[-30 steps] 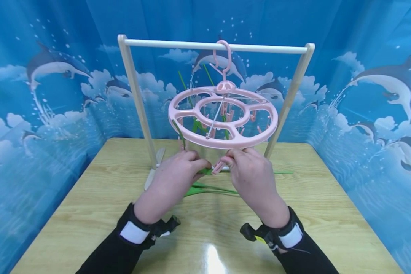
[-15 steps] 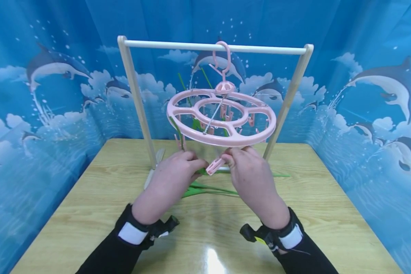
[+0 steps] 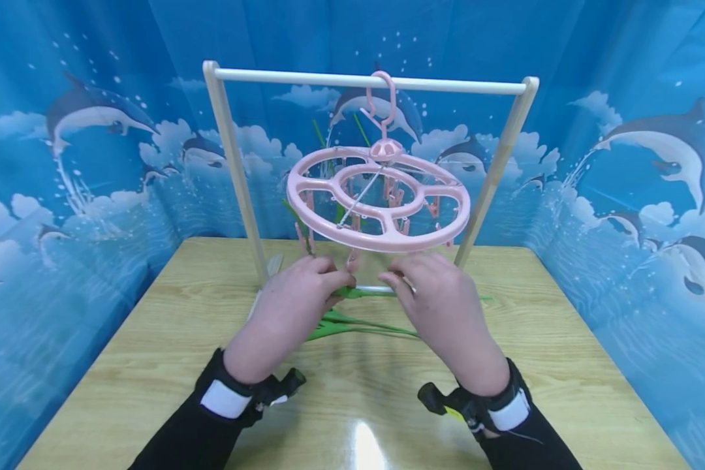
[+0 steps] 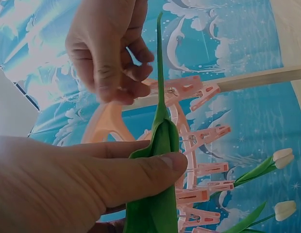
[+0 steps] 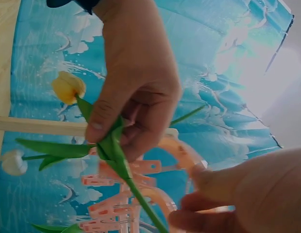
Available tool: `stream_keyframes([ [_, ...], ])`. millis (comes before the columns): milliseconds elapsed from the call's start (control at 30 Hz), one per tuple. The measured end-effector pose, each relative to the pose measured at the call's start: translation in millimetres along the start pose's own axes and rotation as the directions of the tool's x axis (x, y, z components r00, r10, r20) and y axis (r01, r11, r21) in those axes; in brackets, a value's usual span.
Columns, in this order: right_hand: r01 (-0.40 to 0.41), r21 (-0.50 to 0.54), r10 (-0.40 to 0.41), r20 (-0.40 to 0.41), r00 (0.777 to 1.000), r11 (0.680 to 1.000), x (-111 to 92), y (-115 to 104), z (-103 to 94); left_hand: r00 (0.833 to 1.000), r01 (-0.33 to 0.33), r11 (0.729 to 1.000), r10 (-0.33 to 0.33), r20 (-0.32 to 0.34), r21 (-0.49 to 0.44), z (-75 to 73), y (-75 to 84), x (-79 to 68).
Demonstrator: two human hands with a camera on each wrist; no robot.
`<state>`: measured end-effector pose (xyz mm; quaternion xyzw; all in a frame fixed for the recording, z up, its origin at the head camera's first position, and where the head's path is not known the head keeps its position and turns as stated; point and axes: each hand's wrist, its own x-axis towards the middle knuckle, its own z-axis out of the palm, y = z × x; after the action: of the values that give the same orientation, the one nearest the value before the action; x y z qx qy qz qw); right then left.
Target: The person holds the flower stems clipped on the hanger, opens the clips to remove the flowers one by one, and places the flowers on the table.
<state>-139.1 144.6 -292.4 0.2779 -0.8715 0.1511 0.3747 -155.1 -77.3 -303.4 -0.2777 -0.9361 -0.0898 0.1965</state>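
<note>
My left hand (image 3: pixel 296 303) pinches an artificial yellow tulip by its green leaves and stem, in front of the pink hanger's ring. In the left wrist view the tulip (image 4: pixel 162 128) has its stem pointing up between thumb and fingers; the right wrist view shows its yellow bloom (image 5: pixel 69 87). My right hand (image 3: pixel 437 290) is a little to the right, fingers loosely bent, with nothing seen in them. A pink clothespin (image 3: pixel 353 261) hangs between the hands. Above both hands is the round pink clip hanger (image 3: pixel 376 245), with several clothespins below it.
A rack bar (image 3: pixel 305 78) on wooden posts carries the hanger's hook. More green tulip stems (image 3: pixel 358 324) lie on the wooden table (image 3: pixel 352 385). Other tulips, including a white one (image 4: pixel 285 210), hang from the hanger. A dolphin-print curtain surrounds the table.
My right hand has let go of the pink clothespin and drawn slightly right; the clothespin now hangs down. The hanger's ring has turned a little. My left hand still holds the tulip.
</note>
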Motion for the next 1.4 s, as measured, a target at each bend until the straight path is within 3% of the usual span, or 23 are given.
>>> stream_keyframes([
  [167, -0.039, -0.056, 0.046, 0.129, 0.991, 0.998, -1.3, 2.4, -5.6, 1.000, 0.016, 1.000, -0.016, -0.003, -0.004, -0.7, -0.8, -0.7],
  [433, -0.098, -0.136, 0.135, 0.299, 0.945, 0.986, -0.2, 3.2, -5.6, 0.999, 0.035, 0.999, -0.035, -0.005, -0.007, -1.2, -2.9, 0.6],
  [700, -0.122, -0.143, 0.162, 0.318, 0.934, 0.982, 1.9, 5.2, -1.8, 0.999, 0.029, 1.000, -0.029, -0.017, 0.007, 0.5, -3.4, 2.9],
  [1000, -0.147, -0.069, 0.162, 0.339, 0.927, 0.987, 2.7, 8.0, 3.8, 0.999, 0.047, 0.999, -0.047, -0.010, -0.011, 0.1, -2.5, 2.4],
  [1400, -0.194, -0.081, 0.210, 0.418, 0.884, 0.978, 4.3, 8.2, 14.9, 0.997, 0.062, 0.997, -0.064, 0.042, 0.055, 1.5, -4.5, 3.4],
])
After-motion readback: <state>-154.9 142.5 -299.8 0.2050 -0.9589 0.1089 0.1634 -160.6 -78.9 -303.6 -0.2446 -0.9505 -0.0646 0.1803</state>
